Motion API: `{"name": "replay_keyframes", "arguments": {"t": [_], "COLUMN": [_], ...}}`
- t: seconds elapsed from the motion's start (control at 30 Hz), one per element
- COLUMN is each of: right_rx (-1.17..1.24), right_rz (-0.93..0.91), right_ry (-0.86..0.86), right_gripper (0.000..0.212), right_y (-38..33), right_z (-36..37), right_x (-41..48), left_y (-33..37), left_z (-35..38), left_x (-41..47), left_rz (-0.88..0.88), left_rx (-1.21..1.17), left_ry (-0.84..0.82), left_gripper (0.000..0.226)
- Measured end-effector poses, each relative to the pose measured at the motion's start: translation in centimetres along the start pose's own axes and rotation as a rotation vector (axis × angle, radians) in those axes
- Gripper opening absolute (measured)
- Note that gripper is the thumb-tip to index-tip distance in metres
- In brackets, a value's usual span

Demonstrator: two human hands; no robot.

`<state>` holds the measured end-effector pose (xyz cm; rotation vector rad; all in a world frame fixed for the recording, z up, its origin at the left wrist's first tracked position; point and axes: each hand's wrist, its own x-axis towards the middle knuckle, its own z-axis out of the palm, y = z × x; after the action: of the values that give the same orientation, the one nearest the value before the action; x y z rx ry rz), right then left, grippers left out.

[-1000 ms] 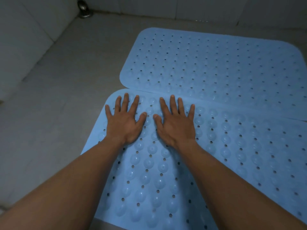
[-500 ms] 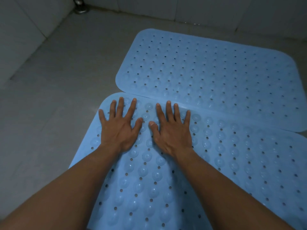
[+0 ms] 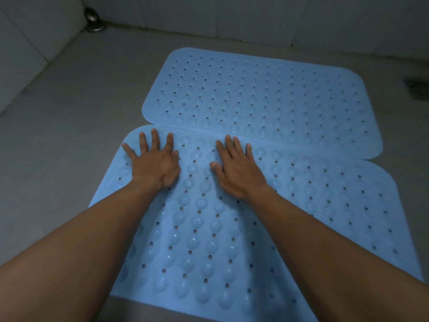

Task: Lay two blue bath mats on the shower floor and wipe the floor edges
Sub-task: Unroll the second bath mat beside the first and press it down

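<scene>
Two blue perforated bath mats lie flat on the grey shower floor [image 3: 69, 135]. The far mat [image 3: 267, 98] sits toward the back wall. The near mat [image 3: 313, 205] lies in front of it, its far edge slightly overlapping the far mat's front edge. My left hand [image 3: 154, 162] presses palm down on the near mat's far left corner, fingers spread. My right hand [image 3: 236, 170] rests flat on the same mat a little to the right, fingers apart. Neither hand holds anything.
Tiled walls rise at the left and back. A round metal fitting [image 3: 92, 20] sits in the back left corner. A dark floor drain [image 3: 417, 89] shows at the right edge. Bare grey floor lies left of the mats.
My hands have spread apart on the near mat, the left one sliding toward its far left corner. The view has pulled back, showing more of both mats.
</scene>
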<state>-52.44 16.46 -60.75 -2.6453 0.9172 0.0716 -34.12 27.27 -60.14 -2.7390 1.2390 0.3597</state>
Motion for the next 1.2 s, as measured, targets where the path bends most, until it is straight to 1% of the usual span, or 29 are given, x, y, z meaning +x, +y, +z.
{"name": "replay_keyframes", "arguments": {"t": [0.07,0.13,0.2,0.27,0.33,0.53,0.87,1.1,1.2], "right_rx": [-0.026,-0.061,-0.078,-0.087,-0.105,-0.094,-0.088,-0.086,-0.107], "right_rz": [0.084,0.201,0.33,0.401,0.394,0.404,0.391,0.373,0.374], "right_ry": [0.05,0.089,0.083,0.061,0.065,0.147,0.144,0.125,0.11], "right_gripper": [0.063,0.064,0.065,0.066,0.064,0.063,0.067,0.071,0.073], "right_y": [1.7,3.8,5.9,7.4,8.2,8.5,8.9,9.0,9.0], "right_z": [-0.5,-0.8,-1.0,-0.8,-0.3,0.4,0.7,0.2,0.3], "right_x": [-1.7,-3.3,-4.5,-5.5,-6.1,-6.1,-5.9,-6.1,-6.0], "left_y": [1.9,4.6,7.4,10.0,11.8,12.5,12.6,12.7,12.6], "left_z": [0.1,0.4,0.7,1.0,1.7,3.6,3.7,3.5,3.3], "left_x": [-0.7,-1.5,-2.1,-2.5,-2.8,-2.9,-2.5,-2.6,-2.5], "left_rz": [0.042,0.141,0.248,0.33,0.362,0.305,0.291,0.299,0.306], "left_rx": [-0.059,-0.112,-0.125,-0.126,-0.121,-0.076,-0.058,-0.041,-0.068], "left_ry": [0.042,0.055,0.058,0.043,0.029,0.123,0.128,0.106,0.068], "left_gripper": [0.061,0.062,0.063,0.062,0.06,0.06,0.058,0.059,0.06]}}
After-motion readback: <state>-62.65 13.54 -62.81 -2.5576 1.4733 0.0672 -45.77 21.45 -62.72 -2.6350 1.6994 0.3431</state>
